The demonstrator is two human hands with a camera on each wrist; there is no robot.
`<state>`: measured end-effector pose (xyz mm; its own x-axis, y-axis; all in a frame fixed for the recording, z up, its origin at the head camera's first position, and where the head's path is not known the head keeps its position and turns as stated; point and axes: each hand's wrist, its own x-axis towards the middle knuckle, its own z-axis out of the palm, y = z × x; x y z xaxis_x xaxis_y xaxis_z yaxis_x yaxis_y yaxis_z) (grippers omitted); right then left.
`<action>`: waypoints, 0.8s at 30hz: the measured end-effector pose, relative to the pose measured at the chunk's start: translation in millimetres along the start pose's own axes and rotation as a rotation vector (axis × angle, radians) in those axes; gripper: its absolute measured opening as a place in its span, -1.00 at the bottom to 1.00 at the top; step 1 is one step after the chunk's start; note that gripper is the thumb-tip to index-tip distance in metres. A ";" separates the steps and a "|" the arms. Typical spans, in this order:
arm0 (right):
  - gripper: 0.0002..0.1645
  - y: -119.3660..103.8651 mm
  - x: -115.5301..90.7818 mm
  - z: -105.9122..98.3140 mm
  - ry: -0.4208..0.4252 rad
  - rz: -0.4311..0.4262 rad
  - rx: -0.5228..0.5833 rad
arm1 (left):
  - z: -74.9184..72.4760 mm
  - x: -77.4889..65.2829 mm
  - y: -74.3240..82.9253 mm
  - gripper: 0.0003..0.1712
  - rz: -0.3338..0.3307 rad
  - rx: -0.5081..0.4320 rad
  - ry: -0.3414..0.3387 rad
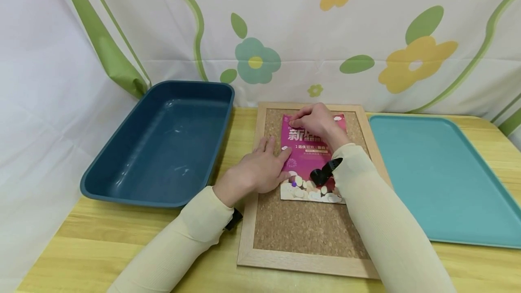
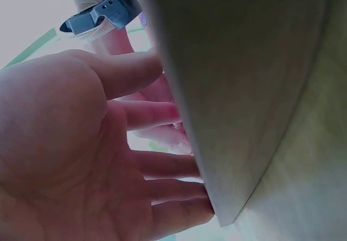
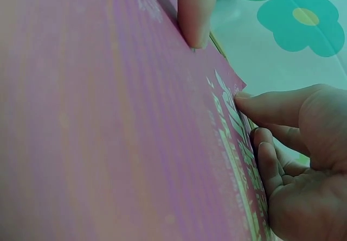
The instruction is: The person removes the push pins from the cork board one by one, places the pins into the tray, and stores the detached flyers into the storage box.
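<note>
Here, fingers (image 3: 276,108) near poster (image 1: 305,162) edge, cork (image 1: 305,225) below

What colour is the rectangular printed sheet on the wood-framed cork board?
The printed sheet is mostly magenta, clearest in the head view.

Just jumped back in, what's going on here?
A pink leaflet lies on a framed corkboard. A person's right hand has its fingertips near the leaflet's upper left corner; whether they hold anything is unclear. The left hand rests, fingers spread, across the left edge. A blue tub stands to the left, a teal tray to the right.
</note>
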<state>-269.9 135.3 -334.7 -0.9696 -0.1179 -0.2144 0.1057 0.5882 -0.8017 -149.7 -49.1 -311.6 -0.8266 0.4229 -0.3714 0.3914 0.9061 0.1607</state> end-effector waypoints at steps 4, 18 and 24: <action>-0.77 0.5 0.1 0.3 0.001 -0.006 0.004 | 0.1 -0.1 0.5 -0.16 -0.002 0.002 0.000; -0.76 4.1 1.3 -1.1 0.003 -0.010 0.036 | 1.4 0.7 2.3 -0.17 0.001 0.028 0.011; -0.75 3.3 0.3 -0.9 0.000 -0.003 0.048 | 2.4 1.2 2.2 -0.17 0.003 0.037 0.014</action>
<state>-270.0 137.9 -336.9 -0.9700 -0.1199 -0.2115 0.1128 0.5489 -0.8282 -148.9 -46.6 -313.9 -0.8306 0.4264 -0.3581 0.4086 0.9037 0.1282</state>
